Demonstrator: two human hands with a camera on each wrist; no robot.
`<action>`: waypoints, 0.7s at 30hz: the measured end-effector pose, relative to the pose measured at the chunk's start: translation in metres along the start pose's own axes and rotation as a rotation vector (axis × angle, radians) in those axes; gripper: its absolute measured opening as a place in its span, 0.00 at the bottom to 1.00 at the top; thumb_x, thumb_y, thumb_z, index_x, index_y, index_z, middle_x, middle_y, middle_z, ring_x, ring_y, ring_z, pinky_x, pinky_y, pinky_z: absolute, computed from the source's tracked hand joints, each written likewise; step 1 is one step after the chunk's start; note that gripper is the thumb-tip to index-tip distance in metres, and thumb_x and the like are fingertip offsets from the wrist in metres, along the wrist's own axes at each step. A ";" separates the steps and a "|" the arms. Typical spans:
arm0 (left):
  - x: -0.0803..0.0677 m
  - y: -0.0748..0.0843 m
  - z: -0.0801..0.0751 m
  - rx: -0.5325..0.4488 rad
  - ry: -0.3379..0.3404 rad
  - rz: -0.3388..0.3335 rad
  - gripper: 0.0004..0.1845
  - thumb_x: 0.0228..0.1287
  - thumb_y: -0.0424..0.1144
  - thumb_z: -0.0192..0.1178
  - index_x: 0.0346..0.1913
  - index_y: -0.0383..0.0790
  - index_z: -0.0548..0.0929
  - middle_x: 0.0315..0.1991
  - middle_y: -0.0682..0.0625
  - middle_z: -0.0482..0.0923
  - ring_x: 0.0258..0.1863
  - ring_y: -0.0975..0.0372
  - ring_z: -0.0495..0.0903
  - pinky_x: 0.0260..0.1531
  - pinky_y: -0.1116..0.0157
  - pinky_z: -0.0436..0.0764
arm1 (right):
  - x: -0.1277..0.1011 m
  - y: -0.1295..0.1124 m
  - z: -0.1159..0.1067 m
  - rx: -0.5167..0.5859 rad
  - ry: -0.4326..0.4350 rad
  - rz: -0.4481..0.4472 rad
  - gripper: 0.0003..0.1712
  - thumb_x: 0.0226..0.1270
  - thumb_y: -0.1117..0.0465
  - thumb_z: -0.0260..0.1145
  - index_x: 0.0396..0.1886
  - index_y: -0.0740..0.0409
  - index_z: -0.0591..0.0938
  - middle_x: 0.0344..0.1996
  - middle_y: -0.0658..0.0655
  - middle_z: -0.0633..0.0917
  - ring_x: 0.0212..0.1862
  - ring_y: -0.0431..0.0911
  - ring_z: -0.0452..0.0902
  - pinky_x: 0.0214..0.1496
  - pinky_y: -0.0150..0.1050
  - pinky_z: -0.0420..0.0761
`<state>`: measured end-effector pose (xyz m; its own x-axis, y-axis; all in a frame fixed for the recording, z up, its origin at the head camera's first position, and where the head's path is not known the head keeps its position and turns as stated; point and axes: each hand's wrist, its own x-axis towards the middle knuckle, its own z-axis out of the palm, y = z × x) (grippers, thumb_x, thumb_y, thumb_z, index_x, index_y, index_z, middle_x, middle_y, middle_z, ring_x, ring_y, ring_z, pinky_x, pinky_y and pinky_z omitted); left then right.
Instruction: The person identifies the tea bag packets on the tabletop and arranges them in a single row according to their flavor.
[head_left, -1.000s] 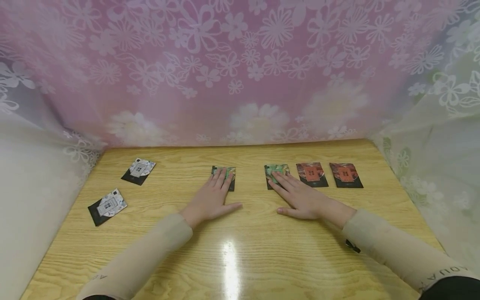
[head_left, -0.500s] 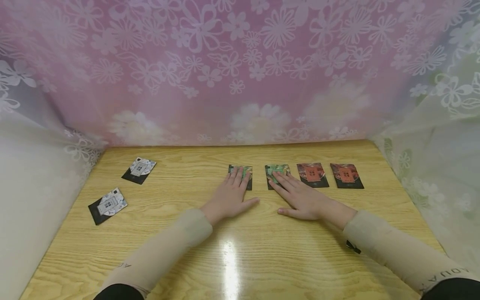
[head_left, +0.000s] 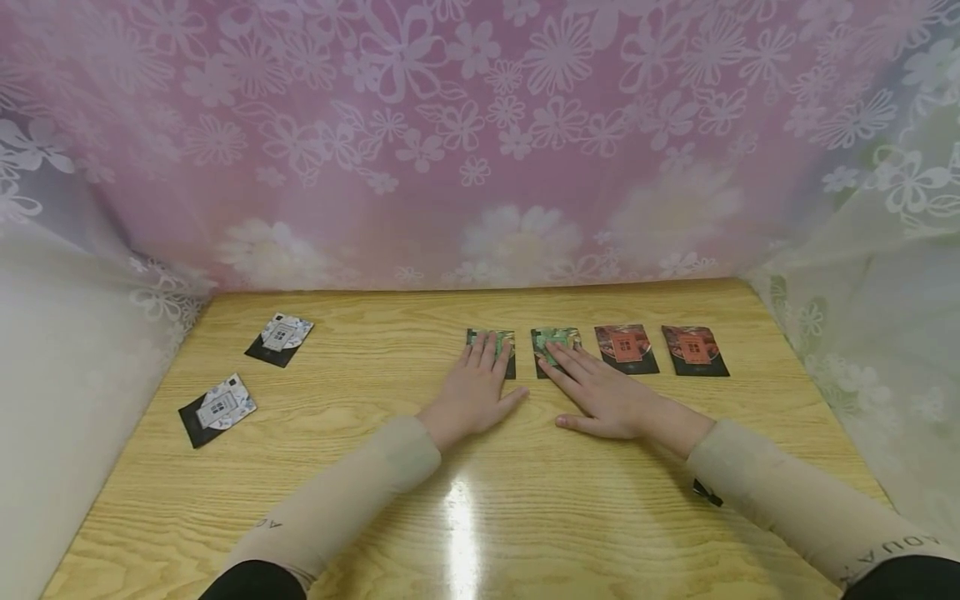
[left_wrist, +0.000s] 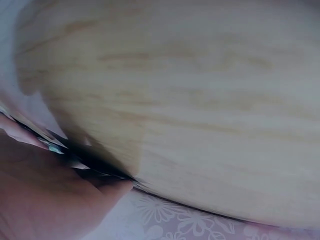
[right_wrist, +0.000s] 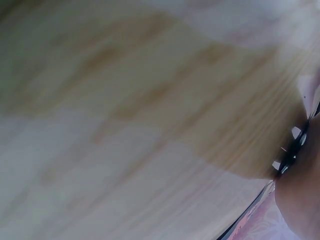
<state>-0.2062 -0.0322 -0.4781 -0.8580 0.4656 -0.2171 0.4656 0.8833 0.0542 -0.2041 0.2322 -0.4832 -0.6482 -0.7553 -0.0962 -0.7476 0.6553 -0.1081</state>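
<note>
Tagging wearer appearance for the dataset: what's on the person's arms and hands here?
Both hands, left hand and right hand, are bare: no gloves, and no rings or watch that I can make out. Each forearm wears a snug beige sleeve with small dark lettering near the elbow, over black cuffs at the frame edge. The right sleeve carries a small black tab.

wooden table; pink floral curtain; glare on wood
</note>
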 end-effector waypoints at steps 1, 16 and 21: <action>-0.001 0.001 -0.001 0.002 0.000 -0.005 0.48 0.81 0.72 0.29 0.88 0.41 0.40 0.88 0.38 0.36 0.88 0.46 0.37 0.88 0.50 0.48 | 0.000 0.000 0.000 0.000 0.001 0.000 0.52 0.82 0.35 0.55 0.89 0.58 0.48 0.87 0.66 0.45 0.88 0.62 0.42 0.86 0.63 0.56; 0.000 0.007 -0.007 0.030 0.001 -0.013 0.46 0.83 0.69 0.30 0.88 0.40 0.44 0.88 0.37 0.40 0.88 0.46 0.41 0.87 0.50 0.52 | 0.000 0.000 0.000 -0.004 0.011 -0.010 0.52 0.82 0.36 0.57 0.88 0.60 0.49 0.87 0.67 0.46 0.88 0.62 0.43 0.87 0.63 0.55; -0.001 0.007 -0.008 0.016 0.018 -0.010 0.45 0.84 0.69 0.31 0.87 0.40 0.47 0.87 0.37 0.42 0.88 0.45 0.43 0.87 0.50 0.54 | 0.000 0.000 0.001 -0.010 0.014 -0.011 0.52 0.82 0.36 0.56 0.88 0.60 0.49 0.87 0.67 0.47 0.88 0.62 0.43 0.87 0.62 0.56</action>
<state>-0.2041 -0.0262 -0.4702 -0.8662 0.4580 -0.1998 0.4606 0.8869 0.0362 -0.2037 0.2326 -0.4838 -0.6417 -0.7627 -0.0812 -0.7562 0.6468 -0.0996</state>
